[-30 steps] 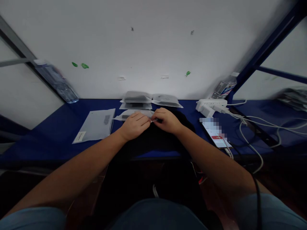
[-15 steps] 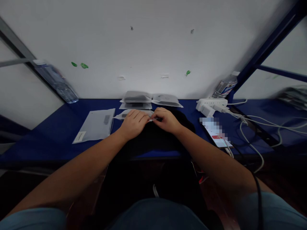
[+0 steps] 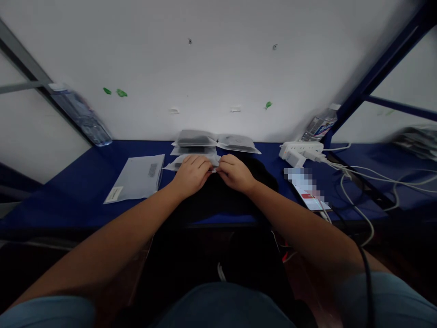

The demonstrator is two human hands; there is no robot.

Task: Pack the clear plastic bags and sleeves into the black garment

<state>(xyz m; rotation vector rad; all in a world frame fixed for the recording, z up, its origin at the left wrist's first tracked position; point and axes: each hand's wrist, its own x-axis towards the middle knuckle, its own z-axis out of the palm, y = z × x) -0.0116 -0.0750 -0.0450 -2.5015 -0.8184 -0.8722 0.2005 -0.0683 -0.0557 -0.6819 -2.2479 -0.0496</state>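
Observation:
My left hand point(image 3: 193, 175) and my right hand point(image 3: 236, 173) meet fingertip to fingertip over a black cloth point(image 3: 218, 200) at the middle of the blue desk. Both are closed, pinching the edge of a frosted plastic pouch point(image 3: 173, 164) that lies just behind them. The fingers hide most of the gripped edge. Beyond it are more frosted pouches with dark contents, some stacked point(image 3: 194, 137) and one beside them point(image 3: 238, 143). A flat frosted pouch point(image 3: 138, 177) with a pale label lies left of my left hand.
On the right are a white power strip point(image 3: 302, 147) with plugs and cables, a lit phone point(image 3: 307, 189) and a plastic bottle point(image 3: 321, 124). Another bottle point(image 3: 82, 116) leans at the left. A white wall point(image 3: 225, 68) stands behind the desk point(image 3: 78, 196).
My right fingers have moved slightly left and closed in against my left fingertips. The pouch edge between them shows less than before.

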